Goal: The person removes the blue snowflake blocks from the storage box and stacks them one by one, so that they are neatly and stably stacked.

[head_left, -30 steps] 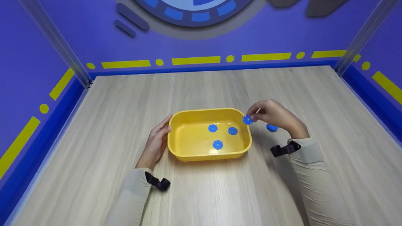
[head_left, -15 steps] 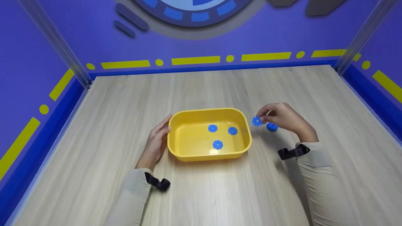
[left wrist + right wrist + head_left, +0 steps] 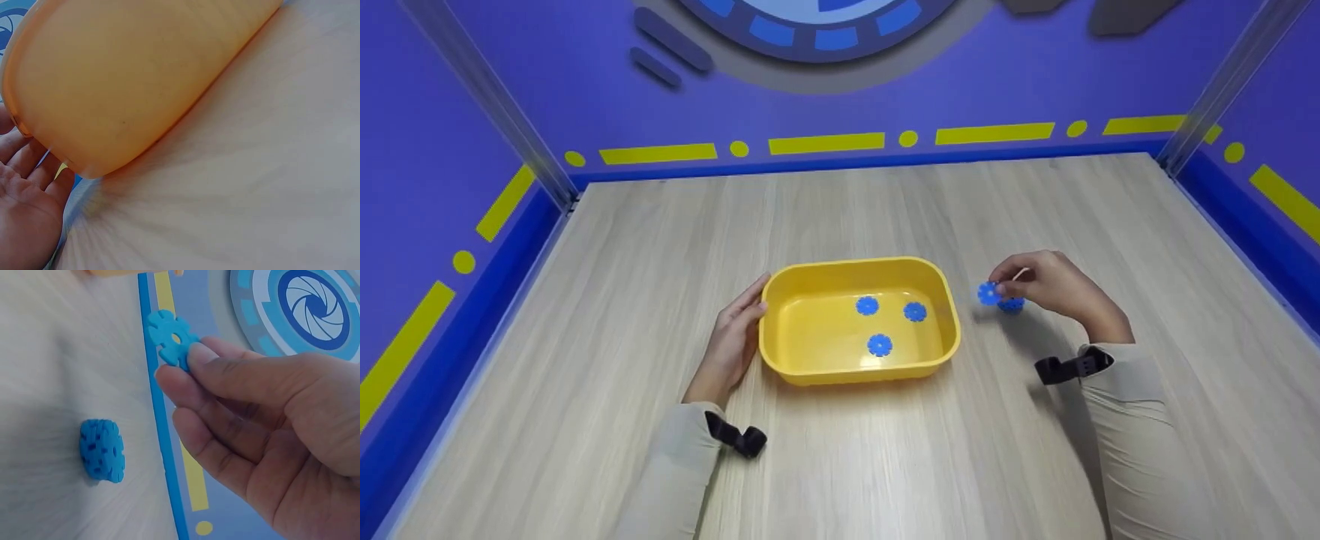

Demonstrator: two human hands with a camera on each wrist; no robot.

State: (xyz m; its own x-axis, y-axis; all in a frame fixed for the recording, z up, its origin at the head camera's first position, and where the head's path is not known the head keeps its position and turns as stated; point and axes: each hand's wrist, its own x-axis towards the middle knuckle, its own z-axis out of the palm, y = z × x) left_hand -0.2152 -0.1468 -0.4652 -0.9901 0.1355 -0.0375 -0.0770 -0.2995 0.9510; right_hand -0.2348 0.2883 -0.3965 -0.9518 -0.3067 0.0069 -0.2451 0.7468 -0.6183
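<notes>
Head view shows the left hand (image 3: 729, 334), fingers nearly straight, touching the left end of a yellow tub (image 3: 817, 334), inside which lie three blue flower-shaped discs (image 3: 880, 345). To its right, the right hand (image 3: 1056, 289) pinches another blue disc (image 3: 988, 293) above the wood-grain table (image 3: 885, 457), near a disc stack (image 3: 101, 451). Behind is a yellow-barred purple wall (image 3: 840, 109).

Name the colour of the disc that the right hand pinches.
Blue; the notched disc shows best in the right wrist view.

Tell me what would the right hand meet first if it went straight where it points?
Probably the yellow tub, at its right rim, though the right hand might pass above it.
</notes>
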